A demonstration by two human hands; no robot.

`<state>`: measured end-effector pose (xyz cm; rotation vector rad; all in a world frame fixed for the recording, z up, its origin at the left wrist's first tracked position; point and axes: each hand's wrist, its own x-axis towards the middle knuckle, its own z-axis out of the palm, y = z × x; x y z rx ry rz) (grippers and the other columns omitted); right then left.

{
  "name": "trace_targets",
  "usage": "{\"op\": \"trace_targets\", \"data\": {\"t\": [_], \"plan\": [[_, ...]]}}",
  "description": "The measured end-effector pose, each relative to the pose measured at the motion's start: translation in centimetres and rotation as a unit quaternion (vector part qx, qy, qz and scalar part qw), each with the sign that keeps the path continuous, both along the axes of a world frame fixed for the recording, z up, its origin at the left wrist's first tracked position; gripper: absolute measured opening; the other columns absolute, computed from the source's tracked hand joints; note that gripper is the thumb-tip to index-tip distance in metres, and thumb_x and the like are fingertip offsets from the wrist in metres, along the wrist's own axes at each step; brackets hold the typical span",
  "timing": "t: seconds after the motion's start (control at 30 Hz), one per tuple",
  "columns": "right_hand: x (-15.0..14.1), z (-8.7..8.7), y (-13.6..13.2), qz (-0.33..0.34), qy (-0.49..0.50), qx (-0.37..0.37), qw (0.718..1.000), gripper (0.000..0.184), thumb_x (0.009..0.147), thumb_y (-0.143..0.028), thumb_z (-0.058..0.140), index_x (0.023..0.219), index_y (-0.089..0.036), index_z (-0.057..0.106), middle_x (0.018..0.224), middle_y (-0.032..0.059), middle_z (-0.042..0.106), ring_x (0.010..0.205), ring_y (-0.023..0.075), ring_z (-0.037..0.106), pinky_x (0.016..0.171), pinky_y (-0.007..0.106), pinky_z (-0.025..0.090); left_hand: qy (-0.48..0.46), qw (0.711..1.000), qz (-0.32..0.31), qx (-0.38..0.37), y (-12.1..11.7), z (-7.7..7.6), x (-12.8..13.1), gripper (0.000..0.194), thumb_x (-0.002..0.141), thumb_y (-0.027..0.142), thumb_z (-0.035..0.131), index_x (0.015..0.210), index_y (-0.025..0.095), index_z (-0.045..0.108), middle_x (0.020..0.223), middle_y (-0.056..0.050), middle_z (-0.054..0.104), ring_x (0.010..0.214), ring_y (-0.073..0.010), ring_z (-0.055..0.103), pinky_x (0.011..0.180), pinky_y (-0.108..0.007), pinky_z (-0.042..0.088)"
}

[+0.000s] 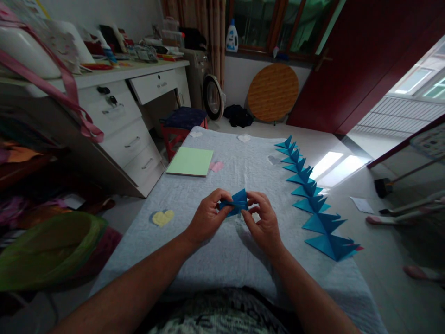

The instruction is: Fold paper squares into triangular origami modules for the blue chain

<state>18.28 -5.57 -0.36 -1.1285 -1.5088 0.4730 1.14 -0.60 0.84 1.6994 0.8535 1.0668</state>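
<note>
A partly folded piece of blue origami paper is held between my two hands, above the middle of the cloth-covered table. My left hand pinches its left end between thumb and fingers. On the other side, my right hand grips the right edge, the thumb below and the fingertips behind. The fingers hide parts of the folds. To the right stands a row of several folded blue paper cranes, running away from me. A stack of light green square paper lies at the far left of the table.
Left of the table are a white desk and a bin with a green liner. Beyond the far edge stand a red stool and a washing machine with an open door. A round wooden board leans on the wall.
</note>
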Motion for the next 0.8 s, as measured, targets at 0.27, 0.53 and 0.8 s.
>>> {"op": "trace_targets", "data": {"t": [0.27,0.53,0.8], "plan": [[-0.11,0.58,-0.24,0.014,-0.03,0.021,0.999,0.046,0.088,-0.009,0.058,0.128,-0.031,0.059,0.123,0.0075,0.057,0.104,0.0198,0.061,0.071,0.03,0.056,-0.005,1.0,0.022,0.021,0.17,-0.32,-0.14,0.005,0.085,0.015,0.063,0.085,0.019,0.06,0.086,0.0,0.061,0.083,-0.0152,0.059,0.076,-0.028,0.048],[-0.09,0.35,-0.15,0.01,-0.044,0.031,0.998,0.027,0.088,-0.008,0.057,0.103,-0.027,0.068,0.118,0.0069,0.058,0.104,0.0213,0.062,0.085,0.038,0.054,0.02,0.998,0.011,0.051,-0.01,0.06,-0.02,0.015,0.087,0.014,0.063,0.099,0.022,0.065,0.094,-0.001,0.065,0.089,-0.0161,0.061,0.08,-0.029,0.048],[0.1,0.47,-0.16,0.006,-0.027,0.018,0.999,0.018,0.091,-0.011,0.056,0.097,-0.026,0.065,0.108,0.0059,0.059,0.104,0.0205,0.06,0.088,0.038,0.053,0.086,0.989,-0.093,0.082,0.41,-0.05,-0.09,0.009,0.087,0.018,0.066,0.088,0.022,0.073,0.091,-0.002,0.063,0.087,-0.017,0.06,0.079,-0.029,0.045]]}}
